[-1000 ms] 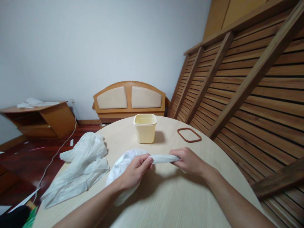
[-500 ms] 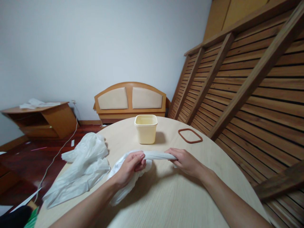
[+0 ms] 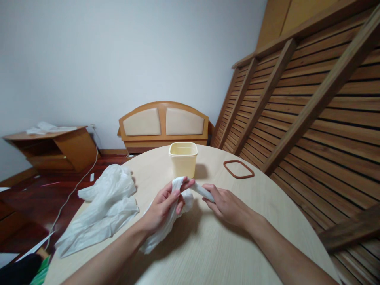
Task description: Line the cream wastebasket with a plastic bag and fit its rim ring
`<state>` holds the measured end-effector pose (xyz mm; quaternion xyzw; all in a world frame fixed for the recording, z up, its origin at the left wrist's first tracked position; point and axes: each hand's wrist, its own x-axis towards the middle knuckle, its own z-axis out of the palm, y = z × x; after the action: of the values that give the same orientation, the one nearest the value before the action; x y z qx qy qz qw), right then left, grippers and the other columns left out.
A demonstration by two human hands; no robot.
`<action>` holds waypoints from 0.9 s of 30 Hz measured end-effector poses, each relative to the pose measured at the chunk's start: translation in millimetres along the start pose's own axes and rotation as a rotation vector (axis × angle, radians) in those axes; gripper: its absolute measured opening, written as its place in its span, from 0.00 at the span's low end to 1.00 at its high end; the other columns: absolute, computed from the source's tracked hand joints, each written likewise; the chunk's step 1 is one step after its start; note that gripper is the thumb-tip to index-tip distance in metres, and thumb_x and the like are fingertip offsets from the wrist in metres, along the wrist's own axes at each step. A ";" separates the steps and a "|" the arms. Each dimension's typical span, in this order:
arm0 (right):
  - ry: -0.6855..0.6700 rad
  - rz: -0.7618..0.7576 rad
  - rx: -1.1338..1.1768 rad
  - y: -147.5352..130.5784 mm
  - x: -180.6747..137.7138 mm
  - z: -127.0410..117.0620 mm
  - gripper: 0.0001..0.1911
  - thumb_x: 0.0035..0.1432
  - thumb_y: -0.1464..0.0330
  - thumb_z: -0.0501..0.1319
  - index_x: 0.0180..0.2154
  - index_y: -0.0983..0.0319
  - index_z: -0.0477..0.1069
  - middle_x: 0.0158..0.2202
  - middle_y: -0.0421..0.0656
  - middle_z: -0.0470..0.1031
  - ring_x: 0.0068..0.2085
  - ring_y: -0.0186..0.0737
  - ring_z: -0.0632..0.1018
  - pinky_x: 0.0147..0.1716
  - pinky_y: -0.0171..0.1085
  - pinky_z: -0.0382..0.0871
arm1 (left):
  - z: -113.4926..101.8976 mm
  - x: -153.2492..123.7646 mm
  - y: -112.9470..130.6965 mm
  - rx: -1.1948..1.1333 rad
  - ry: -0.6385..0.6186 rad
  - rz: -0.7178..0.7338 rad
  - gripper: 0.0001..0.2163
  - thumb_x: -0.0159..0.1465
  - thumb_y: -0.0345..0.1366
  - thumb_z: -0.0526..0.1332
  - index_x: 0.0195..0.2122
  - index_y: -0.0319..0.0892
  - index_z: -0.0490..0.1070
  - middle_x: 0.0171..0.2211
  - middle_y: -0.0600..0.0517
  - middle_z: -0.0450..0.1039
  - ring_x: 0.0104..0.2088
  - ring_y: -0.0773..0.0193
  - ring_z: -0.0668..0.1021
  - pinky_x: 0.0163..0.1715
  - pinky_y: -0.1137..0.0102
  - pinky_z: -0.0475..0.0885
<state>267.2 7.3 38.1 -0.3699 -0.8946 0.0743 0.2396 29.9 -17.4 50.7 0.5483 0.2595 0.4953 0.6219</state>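
Observation:
A white plastic bag (image 3: 166, 227) is held between my two hands above the table, its gathered part twisted into a strip. My left hand (image 3: 163, 206) is closed on the bag, and the strip loops over its fingers. The loose, crumpled part hangs below that hand. My right hand (image 3: 221, 202) grips the other end of the strip, fingers wrapped round it. Just beyond my hands stands an upright pale yellow bin (image 3: 183, 162). A brown rounded-square ring (image 3: 228, 171) lies flat to its right, apart from both hands.
More crumpled white plastic bags (image 3: 103, 209) lie on the left of the round wooden table (image 3: 237, 245). A slatted wooden frame (image 3: 311, 130) leans along the right. Behind the table is a headboard (image 3: 163, 138); a low cabinet (image 3: 68, 150) stands at the left.
The strip was stretched nearly level between my hands; now it bends over my left fingers and slopes down to my right hand. My left hand has risen slightly and turned.

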 end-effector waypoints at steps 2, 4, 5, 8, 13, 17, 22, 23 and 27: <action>0.026 -0.032 -0.029 0.5 -0.8 3.5 0.16 0.69 0.67 0.52 0.57 0.62 0.60 0.48 0.53 0.77 0.43 0.48 0.81 0.40 0.44 0.72 | 1.2 -1.1 -1.7 0.082 0.019 0.028 0.24 0.68 0.49 0.60 0.63 0.48 0.64 0.65 0.40 0.63 0.25 0.74 0.67 0.30 0.70 0.66; 0.031 -0.072 -0.045 -0.8 -0.1 4.0 0.15 0.69 0.67 0.52 0.56 0.62 0.61 0.48 0.53 0.77 0.44 0.48 0.80 0.41 0.45 0.73 | 1.9 -3.0 -3.5 0.236 0.015 0.059 0.24 0.71 0.47 0.56 0.66 0.49 0.60 0.66 0.41 0.62 0.31 0.70 0.72 0.36 0.67 0.70; 0.016 -0.088 -0.048 -2.7 0.9 3.1 0.14 0.69 0.68 0.52 0.55 0.61 0.62 0.48 0.52 0.77 0.45 0.47 0.80 0.42 0.45 0.73 | 1.6 -4.2 -4.7 0.343 0.005 0.079 0.23 0.72 0.45 0.54 0.66 0.49 0.58 0.65 0.42 0.63 0.35 0.67 0.74 0.40 0.66 0.71; -0.053 -0.137 -0.081 -12.7 5.1 -2.3 0.09 0.70 0.71 0.52 0.49 0.61 0.66 0.42 0.47 0.77 0.43 0.43 0.79 0.42 0.42 0.73 | -2.1 -7.5 -11.1 0.742 -0.031 0.156 0.22 0.73 0.38 0.50 0.68 0.47 0.55 0.60 0.43 0.69 0.46 0.60 0.76 0.52 0.60 0.69; -0.036 -0.296 -0.153 -25.6 7.2 -5.8 0.12 0.71 0.72 0.51 0.49 0.62 0.72 0.46 0.48 0.77 0.46 0.43 0.78 0.45 0.41 0.75 | -9.5 -7.9 -25.3 1.333 -0.069 0.263 0.14 0.71 0.31 0.47 0.54 0.43 0.66 0.41 0.45 0.76 0.41 0.56 0.76 0.44 0.59 0.71; 0.047 -0.396 -0.103 -25.3 3.8 -3.8 0.13 0.71 0.72 0.51 0.48 0.61 0.73 0.46 0.47 0.78 0.46 0.41 0.78 0.45 0.40 0.76 | -5.3 -7.0 -25.9 1.534 -0.128 0.251 0.08 0.67 0.26 0.47 0.39 0.42 0.64 0.34 0.47 0.73 0.36 0.56 0.75 0.40 0.60 0.71; 0.085 -0.452 -0.016 -24.1 1.4 -5.7 0.11 0.70 0.73 0.53 0.46 0.63 0.74 0.47 0.49 0.78 0.48 0.41 0.78 0.46 0.39 0.77 | 4.1 -8.5 -16.3 1.529 -0.252 0.255 0.08 0.60 0.27 0.52 0.40 0.42 0.60 0.33 0.49 0.72 0.36 0.57 0.75 0.50 0.56 0.70; 0.081 -0.447 -0.001 -23.8 1.3 -6.2 0.11 0.69 0.73 0.54 0.46 0.63 0.74 0.48 0.49 0.77 0.49 0.41 0.78 0.47 0.39 0.76 | 4.6 -8.8 -14.8 1.525 -0.266 0.247 0.08 0.59 0.28 0.52 0.40 0.42 0.60 0.33 0.49 0.72 0.36 0.57 0.75 0.51 0.55 0.69; 0.084 -0.433 0.034 -21.2 1.3 -5.8 0.10 0.69 0.73 0.55 0.46 0.61 0.74 0.49 0.49 0.76 0.51 0.40 0.77 0.47 0.40 0.76 | 2.4 -9.2 -13.1 1.489 -0.331 0.257 0.09 0.62 0.33 0.53 0.43 0.42 0.61 0.37 0.47 0.74 0.39 0.55 0.76 0.52 0.53 0.69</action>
<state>255.9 -7.1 50.2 -0.1677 -0.9410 0.0208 0.2932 32.9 -25.4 37.0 0.9146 0.3624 0.1699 0.0575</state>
